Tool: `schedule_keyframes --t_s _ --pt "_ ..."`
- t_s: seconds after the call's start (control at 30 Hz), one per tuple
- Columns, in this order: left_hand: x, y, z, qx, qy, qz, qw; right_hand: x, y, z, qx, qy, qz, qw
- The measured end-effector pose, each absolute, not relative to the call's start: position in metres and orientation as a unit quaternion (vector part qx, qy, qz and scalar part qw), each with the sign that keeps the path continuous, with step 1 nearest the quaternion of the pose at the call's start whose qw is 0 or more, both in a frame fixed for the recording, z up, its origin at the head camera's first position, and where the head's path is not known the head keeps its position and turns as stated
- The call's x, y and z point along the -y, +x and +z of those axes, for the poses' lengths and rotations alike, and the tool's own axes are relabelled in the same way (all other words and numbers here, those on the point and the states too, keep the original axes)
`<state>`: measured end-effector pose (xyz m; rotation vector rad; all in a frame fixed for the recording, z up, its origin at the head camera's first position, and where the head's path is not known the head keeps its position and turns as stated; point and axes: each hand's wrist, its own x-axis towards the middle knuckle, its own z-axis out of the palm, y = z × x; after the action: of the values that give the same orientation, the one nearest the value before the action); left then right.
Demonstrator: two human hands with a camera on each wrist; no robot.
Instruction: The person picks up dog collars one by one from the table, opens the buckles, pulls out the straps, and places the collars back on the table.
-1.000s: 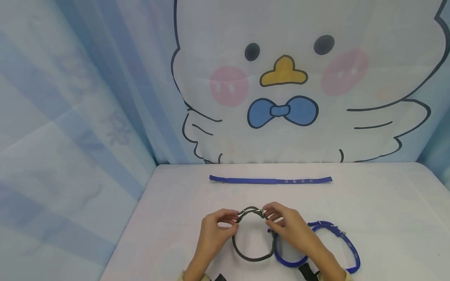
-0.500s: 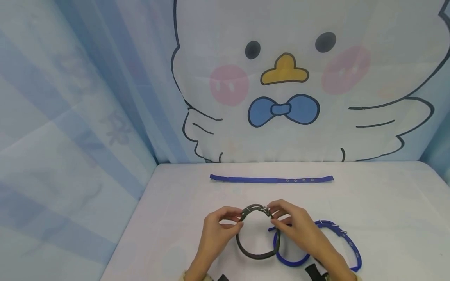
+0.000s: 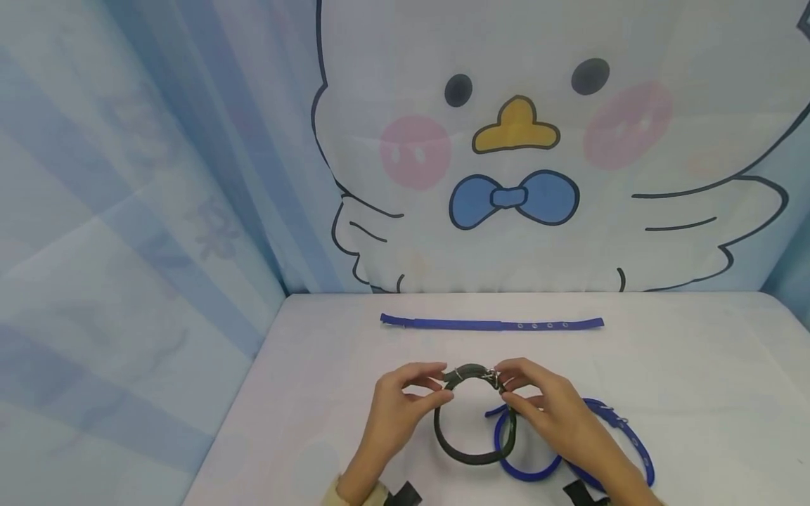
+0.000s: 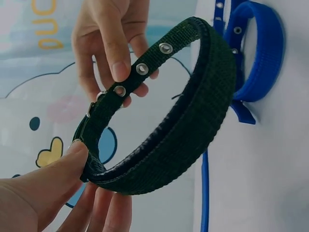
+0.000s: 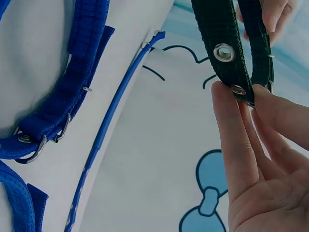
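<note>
Where the grip falls: one dark green collar [image 3: 474,459], curved into a single ring and held up above the table [image 3: 709,365].
Left hand: one [image 3: 395,407], thumb and fingers bent to a narrow pinch on the ring's upper left.
Right hand: one [image 3: 549,406], thumb and fingertips likewise brought together, pinching the ring's upper right beside a metal buckle [image 3: 492,378].
Eyelets on the green band: three, clear in the left wrist view.
Blue loops: two, a left loop [image 3: 530,476] and a right loop [image 3: 642,450], lying on the table; the ring overlaps the former in the head view, and the right hand partly hides both.
Blue strap: one [image 3: 493,325], straight across the table's rear, four eyelets toward its right end.
Backdrop: one printed figure with one blue bow tie [image 3: 508,197].
</note>
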<state>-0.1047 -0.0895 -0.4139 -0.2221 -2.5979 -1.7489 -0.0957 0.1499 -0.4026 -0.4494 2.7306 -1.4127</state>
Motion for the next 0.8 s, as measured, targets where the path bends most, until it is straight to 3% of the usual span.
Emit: schedule_keyframes --t_s 0.67,0.8 --pt "0.0804 -0.1135 -0.4038 0.825 -0.119 -0.551 -0.042 -0.1508 -0.0906 -0.3955 -0.87 -0.167 -0.464 0.002" --pt "0.08 -0.1123 -0.4044 0.829 -0.119 -0.545 -0.043 -0.1479 -0.091 -0.3929 -0.867 -0.172 -0.468 -0.022"
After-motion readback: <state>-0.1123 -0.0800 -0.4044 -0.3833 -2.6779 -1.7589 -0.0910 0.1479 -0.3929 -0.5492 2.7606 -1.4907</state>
